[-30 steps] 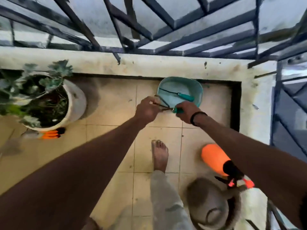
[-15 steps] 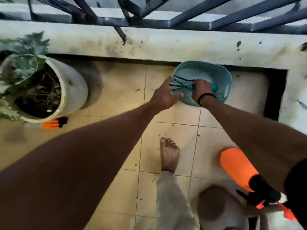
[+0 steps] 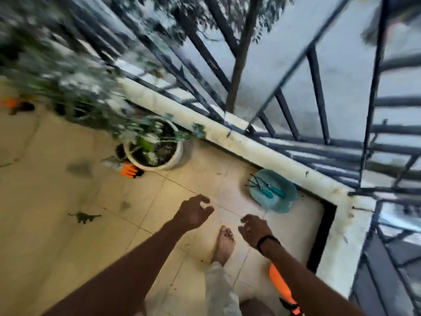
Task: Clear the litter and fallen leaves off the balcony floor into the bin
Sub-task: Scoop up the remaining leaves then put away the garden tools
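Beige tiled floor (image 3: 57, 236); light teal basin (image 3: 282, 201) holding teal-handled hand tools (image 3: 271, 191); white plant pot (image 3: 176, 159); orange-and-black gloves (image 3: 130, 171); orange spray bottle (image 3: 279, 283); black wristband (image 3: 265, 240); dark grille (image 3: 319, 87).

Tiled floor (image 3: 57, 224), dark railing (image 3: 316, 87)

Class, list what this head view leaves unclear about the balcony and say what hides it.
1. Large plant, upper left: motion blur smears its leaves and pot.
2. Orange sprayer: right forearm and the bottom edge cut it off.
3. Dark shape on the floor: too small to identify.
4. Bin: none can be told for sure.
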Available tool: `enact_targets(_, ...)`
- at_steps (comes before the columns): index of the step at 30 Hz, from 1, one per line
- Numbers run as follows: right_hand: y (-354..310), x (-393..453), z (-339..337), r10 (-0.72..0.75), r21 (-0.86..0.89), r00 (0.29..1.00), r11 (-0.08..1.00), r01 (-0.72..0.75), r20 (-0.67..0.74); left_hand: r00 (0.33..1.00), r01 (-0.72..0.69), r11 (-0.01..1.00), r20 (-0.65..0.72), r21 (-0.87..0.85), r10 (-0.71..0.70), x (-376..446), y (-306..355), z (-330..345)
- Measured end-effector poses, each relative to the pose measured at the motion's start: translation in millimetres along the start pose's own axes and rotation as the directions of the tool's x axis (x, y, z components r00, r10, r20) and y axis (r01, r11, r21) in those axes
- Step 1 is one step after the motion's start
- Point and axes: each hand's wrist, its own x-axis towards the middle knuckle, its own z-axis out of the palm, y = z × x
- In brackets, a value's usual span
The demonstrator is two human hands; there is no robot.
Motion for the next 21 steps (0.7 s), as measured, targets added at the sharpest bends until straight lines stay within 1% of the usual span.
enact_targets(2,-47,-49,-1,-0.062,-0.081,0.998,0.995,0.063,0.021,0.999,0.018,0.998,-0.041,-0.066,-0.021,-52,-26,-38)
enact_targets(5,-127,-105,2,-0.116,-0.142,0.993,0.983,0.115,-0.003,0.992,-0.002,0.987,-0.125,-0.163,-0.019,-127,-78,-93)
enact_targets(8,-235,-172,17,-0.238,-0.201,0.968,0.955,0.219,-0.074,0.975,-0.006,0.969,-0.216,-0.245,-0.049,-203,-143,-150)
enact_targets(11,-351,-245,60,-0.354,-0.196,0.93,0.923,0.332,-0.096,0.936,0.027,0.932,-0.319,-0.361,-0.151,-286,-222,-200)
enact_targets(12,-385,-264,79,-0.391,-0.194,0.917,0.908,0.37,-0.082,0.916,0.024,0.915,-0.358,-0.403,-0.182,-309,-247,-215)
enact_targets(14,-441,-288,125,-0.494,-0.171,0.868,0.861,0.48,-0.053,0.872,0.001,0.87,-0.426,-0.492,-0.242,-353,-298,-242)
enact_targets(16,-496,-316,178,-0.552,-0.102,0.834,0.83,0.548,-0.014,0.827,-0.025,0.813,-0.469,-0.581,-0.31,-392,-355,-261)
enact_targets(18,-541,-349,220,-0.551,0.008,0.832,0.834,0.551,0.063,0.791,-0.028,0.752,-0.475,-0.658,-0.386,-421,-404,-268)
enact_targets(20,-585,-375,265,-0.568,0.031,0.803,0.819,0.573,0.178,0.739,-0.041,0.637,-0.453,-0.77,-0.5,-437,-470,-270)
enact_targets(21,-602,-384,280,-0.584,0.014,0.779,0.802,0.597,0.228,0.715,-0.06,0.589,-0.447,-0.806,-0.538,-449,-490,-272)
